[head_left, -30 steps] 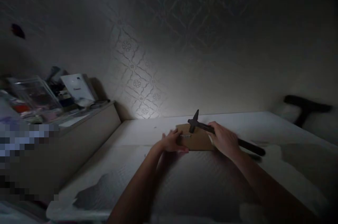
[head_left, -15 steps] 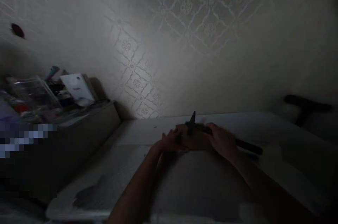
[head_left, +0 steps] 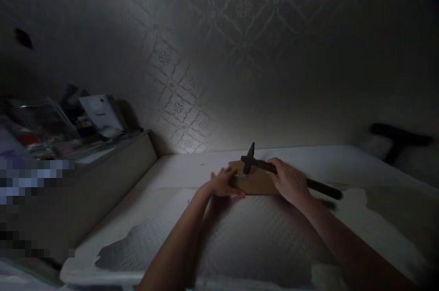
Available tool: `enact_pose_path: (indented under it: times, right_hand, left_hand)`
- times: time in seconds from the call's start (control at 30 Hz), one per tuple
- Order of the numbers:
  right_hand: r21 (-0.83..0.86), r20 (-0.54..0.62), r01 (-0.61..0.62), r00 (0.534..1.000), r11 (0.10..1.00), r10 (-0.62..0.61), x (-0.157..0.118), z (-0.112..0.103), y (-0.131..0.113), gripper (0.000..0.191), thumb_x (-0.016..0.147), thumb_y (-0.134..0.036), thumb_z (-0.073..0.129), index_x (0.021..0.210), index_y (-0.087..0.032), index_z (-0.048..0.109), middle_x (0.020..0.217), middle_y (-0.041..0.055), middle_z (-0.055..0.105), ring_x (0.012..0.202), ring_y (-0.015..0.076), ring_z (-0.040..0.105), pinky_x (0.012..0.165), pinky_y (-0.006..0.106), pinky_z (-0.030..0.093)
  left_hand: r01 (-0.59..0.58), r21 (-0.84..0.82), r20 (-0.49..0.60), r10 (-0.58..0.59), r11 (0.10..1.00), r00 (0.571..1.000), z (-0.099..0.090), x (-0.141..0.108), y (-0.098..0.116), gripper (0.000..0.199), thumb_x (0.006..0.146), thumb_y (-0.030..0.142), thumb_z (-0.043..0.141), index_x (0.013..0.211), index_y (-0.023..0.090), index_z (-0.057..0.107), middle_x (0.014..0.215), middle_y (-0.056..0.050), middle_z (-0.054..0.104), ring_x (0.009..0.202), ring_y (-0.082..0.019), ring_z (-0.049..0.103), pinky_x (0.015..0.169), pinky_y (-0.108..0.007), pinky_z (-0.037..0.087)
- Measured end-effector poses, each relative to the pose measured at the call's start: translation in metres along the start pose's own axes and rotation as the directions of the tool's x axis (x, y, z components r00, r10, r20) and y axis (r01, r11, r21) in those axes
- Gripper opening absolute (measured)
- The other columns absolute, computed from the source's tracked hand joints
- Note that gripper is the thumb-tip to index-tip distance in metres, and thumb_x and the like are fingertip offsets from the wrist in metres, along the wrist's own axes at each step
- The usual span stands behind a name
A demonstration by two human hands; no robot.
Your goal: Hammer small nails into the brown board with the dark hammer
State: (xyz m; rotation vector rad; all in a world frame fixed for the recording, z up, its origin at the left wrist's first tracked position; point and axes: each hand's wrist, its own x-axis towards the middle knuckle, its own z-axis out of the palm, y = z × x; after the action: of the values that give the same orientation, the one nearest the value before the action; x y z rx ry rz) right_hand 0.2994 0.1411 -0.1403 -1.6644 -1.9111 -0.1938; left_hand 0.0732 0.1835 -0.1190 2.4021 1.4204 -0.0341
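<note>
A flat brown board, apparently wood, lies on the white table. My left hand grips its left end, with the thumb along the front edge and fingers reaching toward the back. A row of small, light, upright pieces, too small to name, shows on the board beside my left fingers. My right hand is wrapped round the dark handle of a hammer. The hammer's head is over the board, close to that row; whether it touches is unclear. The handle's end sticks out to the right behind my wrist.
A patterned wall rises behind the table. At left, a raised shelf carries a white box and clear plastic cases. A dark T-shaped object stands at right. Part of the table's covering looks peeled.
The light on the table, board and hands is brighter now, while the wall is darker. The hammer and both hands stay in nearly the same place.
</note>
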Motion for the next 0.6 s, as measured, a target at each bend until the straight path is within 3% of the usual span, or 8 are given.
enact_pose_path:
  times: [0.23, 0.37, 0.43, 0.6]
  right_hand:
    - [-0.027, -0.016, 0.038, 0.999, 0.999, -0.039, 0.000, -0.003, -0.003, 0.026, 0.082, -0.013, 0.045, 0.106, -0.021, 0.051, 0.103, 0.0057, 0.063, 0.091, 0.0192, 0.059, 0.073, 0.029, 0.039]
    - [-0.040, -0.030, -0.008, 1.000, 0.999, 0.007, 0.001, -0.005, -0.004, 0.024, 0.083, -0.013, 0.045, 0.105, -0.021, 0.051, 0.102, 0.0048, 0.063, 0.089, 0.0193, 0.059, 0.071, 0.029, 0.038]
    - [-0.046, -0.036, -0.028, 0.999, 0.999, 0.026, 0.002, -0.006, -0.003, 0.022, 0.084, -0.016, 0.045, 0.104, -0.022, 0.051, 0.102, 0.0045, 0.064, 0.087, 0.0194, 0.060, 0.069, 0.029, 0.037]
    - [-0.061, -0.039, -0.047, 0.998, 0.997, 0.045, 0.003, -0.006, -0.001, 0.020, 0.085, -0.019, 0.046, 0.103, -0.022, 0.052, 0.098, 0.0039, 0.064, 0.085, 0.0193, 0.060, 0.066, 0.028, 0.035]
  left_hand:
    - [-0.022, -0.075, -0.084, 0.016, 0.997, 0.996, -0.002, -0.002, 0.003, 0.087, 0.061, 0.063, 0.067, 0.136, 0.030, 0.038, 0.143, -0.010, 0.035, 0.131, -0.038, 0.027, 0.103, -0.065, 0.016]
    - [0.008, -0.107, -0.209, -0.031, 0.994, 0.977, 0.001, 0.001, 0.008, 0.069, 0.071, 0.063, 0.058, 0.130, 0.031, 0.045, 0.142, -0.007, 0.037, 0.133, -0.038, 0.022, 0.102, -0.067, 0.011]
    - [0.011, -0.111, -0.254, -0.039, 0.994, 0.966, 0.005, 0.005, 0.010, 0.057, 0.076, 0.057, 0.056, 0.126, 0.030, 0.050, 0.141, -0.006, 0.038, 0.133, -0.037, 0.022, 0.102, -0.067, 0.010]
    - [-0.028, -0.149, -0.329, -0.022, 0.988, 0.944, 0.018, 0.018, 0.018, 0.029, 0.079, 0.040, 0.055, 0.103, 0.024, 0.063, 0.133, -0.005, 0.048, 0.122, -0.032, 0.041, 0.103, -0.065, 0.015]
